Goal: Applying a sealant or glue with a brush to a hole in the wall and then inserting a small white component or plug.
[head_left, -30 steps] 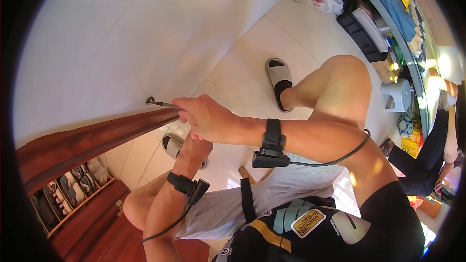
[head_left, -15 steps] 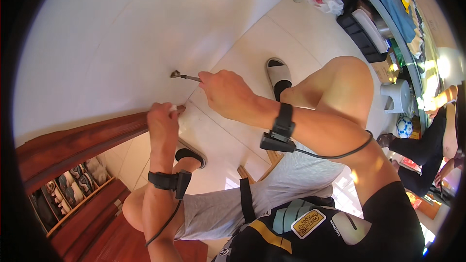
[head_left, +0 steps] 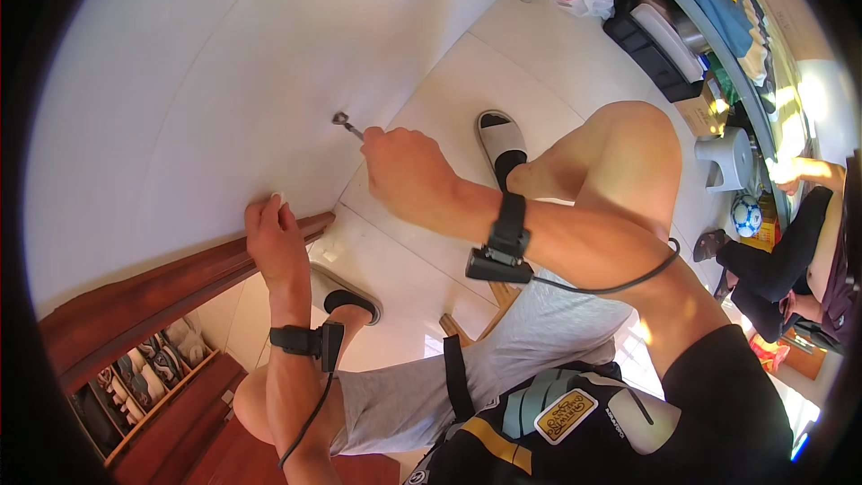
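Note:
My right hand is closed round a thin metal tool with a ring-like head, which points up and left toward the white wall. Whether the head touches the wall I cannot tell. My left hand is pinched on a small white piece that pokes out at its fingertips, close to the wall. Just beneath those fingers runs a dark red wooden rail. A black band with a small box sits on each wrist.
Slotted wooden compartments with shoes stand at lower left. At right are a metal-framed shelf, a black crate, a grey stool, a ball and another seated person. My slippered feet rest on the tiled floor.
My left hand has shifted left and the white piece now shows above its fingertips. The tool's head has tilted upward and moved slightly right. My view has turned a little.

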A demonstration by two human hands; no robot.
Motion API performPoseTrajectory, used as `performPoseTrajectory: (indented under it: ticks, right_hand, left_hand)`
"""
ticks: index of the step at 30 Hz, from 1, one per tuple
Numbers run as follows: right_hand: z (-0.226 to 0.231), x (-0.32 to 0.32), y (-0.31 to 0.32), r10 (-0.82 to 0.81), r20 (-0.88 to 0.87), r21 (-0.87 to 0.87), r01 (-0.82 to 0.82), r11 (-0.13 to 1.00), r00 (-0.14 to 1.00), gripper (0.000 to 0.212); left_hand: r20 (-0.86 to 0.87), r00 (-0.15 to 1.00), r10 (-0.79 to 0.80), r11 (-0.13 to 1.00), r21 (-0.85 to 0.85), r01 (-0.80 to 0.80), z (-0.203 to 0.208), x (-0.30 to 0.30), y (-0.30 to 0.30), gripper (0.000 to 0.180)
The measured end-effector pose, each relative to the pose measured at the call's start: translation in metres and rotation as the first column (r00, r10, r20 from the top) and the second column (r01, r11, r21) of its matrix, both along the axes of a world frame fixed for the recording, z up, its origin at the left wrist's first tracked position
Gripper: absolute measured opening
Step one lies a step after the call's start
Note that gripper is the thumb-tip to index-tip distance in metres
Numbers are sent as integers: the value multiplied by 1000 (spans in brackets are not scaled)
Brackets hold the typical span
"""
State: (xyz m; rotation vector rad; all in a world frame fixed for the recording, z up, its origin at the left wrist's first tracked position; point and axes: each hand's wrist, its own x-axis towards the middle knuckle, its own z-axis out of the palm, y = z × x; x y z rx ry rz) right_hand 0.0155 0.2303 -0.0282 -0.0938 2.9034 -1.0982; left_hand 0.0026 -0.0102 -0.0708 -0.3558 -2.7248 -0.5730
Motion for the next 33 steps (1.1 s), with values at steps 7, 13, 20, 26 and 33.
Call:
performPoseTrajectory:
  ticks: [7, 13, 20, 26, 33]
  right_hand:
    - [6, 2, 17, -99, -44, -32, 98, 995, 994, 16]
    - [20, 13, 8, -97, -50, -192, 86, 978, 994, 19]
    - [-5, 9, 10, -195, -54, -261, 174, 949, 979, 18]
    - [8, 5, 29, -290, -123, -351, 231, 907, 949, 16]
    - [30, 20, 10, -267, 12, -501, 237, 833, 964, 22]
  left_hand:
    - [-74, 996, -41, 999, 24, 43, 6, -3, 5, 19]
    - [-137, 988, -74, 996, 31, 79, -3, -4, -2, 21]
    - [-29, 994, -103, 994, -24, 102, -18, -5, -3, 20]
    - [42, 993, -112, 985, 133, 106, -7, -1, 16, 17]
    - [102, 988, -113, 977, 194, 91, 11, 4, 21, 18]
